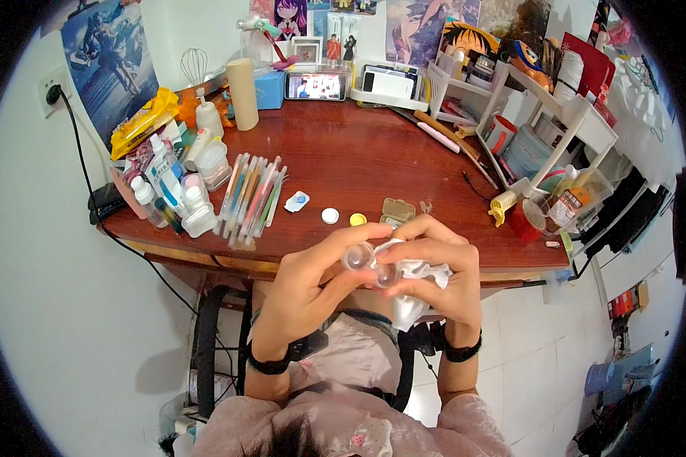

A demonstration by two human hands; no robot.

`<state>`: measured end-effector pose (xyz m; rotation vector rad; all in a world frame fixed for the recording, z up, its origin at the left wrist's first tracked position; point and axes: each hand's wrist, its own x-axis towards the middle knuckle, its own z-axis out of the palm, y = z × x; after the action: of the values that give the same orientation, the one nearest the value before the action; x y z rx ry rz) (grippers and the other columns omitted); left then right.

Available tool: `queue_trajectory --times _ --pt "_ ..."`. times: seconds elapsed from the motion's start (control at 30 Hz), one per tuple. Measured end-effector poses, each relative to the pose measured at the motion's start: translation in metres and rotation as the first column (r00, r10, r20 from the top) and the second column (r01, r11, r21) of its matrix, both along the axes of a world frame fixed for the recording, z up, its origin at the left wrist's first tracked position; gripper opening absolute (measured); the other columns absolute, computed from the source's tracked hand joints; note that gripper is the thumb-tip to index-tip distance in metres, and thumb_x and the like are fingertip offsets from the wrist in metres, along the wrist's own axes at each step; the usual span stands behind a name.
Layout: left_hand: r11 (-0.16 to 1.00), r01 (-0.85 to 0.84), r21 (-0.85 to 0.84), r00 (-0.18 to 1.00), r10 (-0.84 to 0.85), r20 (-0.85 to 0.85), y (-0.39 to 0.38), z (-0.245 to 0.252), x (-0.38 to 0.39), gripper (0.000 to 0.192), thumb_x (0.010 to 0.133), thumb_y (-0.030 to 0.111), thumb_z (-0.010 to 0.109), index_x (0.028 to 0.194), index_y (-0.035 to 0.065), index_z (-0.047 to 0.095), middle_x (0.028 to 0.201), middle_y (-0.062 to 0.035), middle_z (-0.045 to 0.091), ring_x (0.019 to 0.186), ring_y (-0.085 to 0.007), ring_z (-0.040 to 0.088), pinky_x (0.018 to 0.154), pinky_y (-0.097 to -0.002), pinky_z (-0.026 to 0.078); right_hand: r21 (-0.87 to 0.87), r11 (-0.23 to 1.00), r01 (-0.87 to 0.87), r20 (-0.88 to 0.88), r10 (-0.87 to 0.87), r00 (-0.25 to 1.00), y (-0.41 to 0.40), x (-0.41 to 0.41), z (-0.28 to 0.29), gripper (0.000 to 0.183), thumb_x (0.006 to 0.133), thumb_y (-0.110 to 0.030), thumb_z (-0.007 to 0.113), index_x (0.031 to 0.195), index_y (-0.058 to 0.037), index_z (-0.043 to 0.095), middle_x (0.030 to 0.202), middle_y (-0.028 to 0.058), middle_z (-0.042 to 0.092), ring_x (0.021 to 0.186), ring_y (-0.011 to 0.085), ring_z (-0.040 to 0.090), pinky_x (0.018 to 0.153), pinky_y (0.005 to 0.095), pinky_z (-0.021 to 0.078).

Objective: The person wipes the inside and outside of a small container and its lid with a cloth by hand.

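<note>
Between my hands, just over the desk's front edge, is a small clear plastic case with two round wells (359, 257). My left hand (314, 280) grips it from the left by thumb and forefinger. A crumpled white tissue (414, 305) hangs from my right hand (443, 268), whose fingers press part of it to the case. Beyond my hands lie a white round cap (330, 216) and a yellow round cap (358, 219). An olive flip-top box (399, 210) stands with its lid up, its front partly hidden by my right hand. Farther left sits an opened blister pack (297, 201) with a blue spot.
Several pens in clear sleeves (251, 200) lie left on the wooden desk (343, 154), beside bottles and jars (194, 200). A lit phone (315, 86) leans at the back. On the right stand a white rack (543, 114) and a red tape roll (529, 220).
</note>
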<state>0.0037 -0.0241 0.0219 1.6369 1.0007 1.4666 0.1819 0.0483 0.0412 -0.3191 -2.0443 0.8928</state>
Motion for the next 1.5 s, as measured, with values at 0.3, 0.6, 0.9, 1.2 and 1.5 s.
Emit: queue_trajectory --times 0.3,0.6,0.9,1.2,1.5 --pt "0.996 0.055 0.076 0.998 -0.053 -0.022 0.007 -0.012 -0.001 0.042 0.082 0.004 0.063 0.123 0.0059 0.055 0.074 -0.0007 0.058 0.055 -0.0012 0.044 0.048 -0.0180 0.035 -0.023 0.994 -0.107 0.052 0.108 0.993 0.002 0.006 0.000 0.034 0.060 -0.010 0.081 0.090 -0.0013 0.068 0.090 0.0066 0.062 0.084 0.0185 0.058 0.075 0.0307 0.0462" --pt "0.996 -0.033 0.084 0.999 0.032 0.018 0.007 -0.006 0.001 0.042 0.082 0.003 0.063 0.123 0.0048 0.054 0.084 -0.0051 0.063 0.067 -0.0046 0.056 0.060 -0.0193 0.045 0.045 0.998 0.044 0.033 -0.046 0.998 -0.005 -0.001 0.002 0.031 0.063 -0.010 0.079 0.090 -0.0016 0.067 0.088 0.0079 0.064 0.082 0.0207 0.061 0.073 0.0311 0.0480" --pt "0.987 -0.105 0.119 0.952 0.066 0.298 0.011 -0.005 0.017 0.029 0.088 -0.003 0.056 0.117 -0.0043 0.053 0.097 -0.0092 0.062 0.079 -0.0115 0.061 0.070 -0.0234 0.050 0.151 0.918 0.367 -0.192 -0.337 0.922 -0.007 -0.014 -0.015 0.027 0.066 -0.005 0.077 0.091 -0.0008 0.066 0.084 0.0108 0.067 0.076 0.0200 0.064 0.069 0.0285 0.0489" --pt "0.996 -0.071 0.060 0.902 0.039 0.430 0.013 -0.005 0.025 0.022 0.088 -0.001 0.056 0.110 -0.0056 0.054 0.089 -0.0078 0.063 0.074 -0.0104 0.060 0.065 -0.0231 0.050 0.235 0.869 0.436 -0.409 -0.319 0.855 -0.001 -0.020 -0.032 0.020 0.068 0.001 0.075 0.086 0.0006 0.065 0.079 0.0109 0.064 0.069 0.0214 0.062 0.064 0.0292 0.0485" --pt "0.999 -0.019 -0.029 0.895 0.030 0.446 0.013 -0.005 0.024 0.023 0.091 0.004 0.055 0.113 -0.0038 0.054 0.086 -0.0070 0.063 0.070 -0.0082 0.057 0.060 -0.0214 0.048 0.531 0.728 0.434 -0.360 -0.270 0.893 0.000 -0.022 -0.025 0.032 0.060 0.004 0.075 0.091 -0.0023 0.069 0.081 0.0076 0.061 0.066 0.0206 0.057 0.057 0.0282 0.0460"
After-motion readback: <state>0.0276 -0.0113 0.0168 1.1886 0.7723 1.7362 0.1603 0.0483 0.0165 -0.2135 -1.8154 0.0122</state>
